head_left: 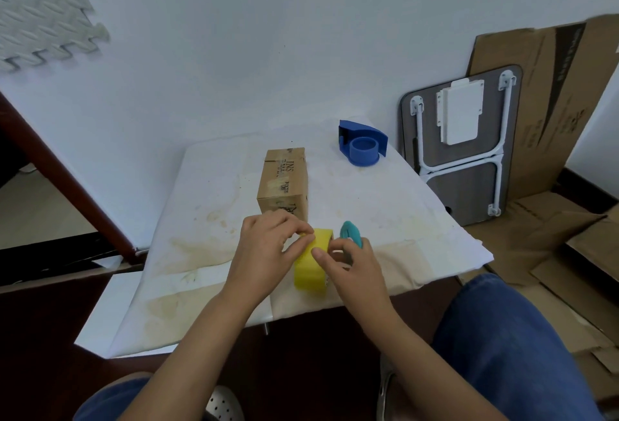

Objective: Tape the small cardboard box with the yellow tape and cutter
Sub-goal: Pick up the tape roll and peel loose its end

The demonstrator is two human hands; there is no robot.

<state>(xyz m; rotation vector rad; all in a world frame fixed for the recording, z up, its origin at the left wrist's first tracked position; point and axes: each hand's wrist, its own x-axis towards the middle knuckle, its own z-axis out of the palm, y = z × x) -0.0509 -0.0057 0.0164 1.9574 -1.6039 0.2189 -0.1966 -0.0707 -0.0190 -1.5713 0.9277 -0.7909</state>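
Note:
A yellow tape roll is held upright just above the low table's near edge. My left hand pinches the top of the roll with its fingertips. My right hand grips the roll's right side and also holds a teal cutter, which sticks up behind its fingers. The small cardboard box lies on the table just beyond my hands, its flaps closed and a strip of old tape across its top.
A stained white cloth covers the table. A blue tape dispenser stands at the far right corner. A folded table and flattened cardboard lean against the wall on the right. My knees in jeans are below.

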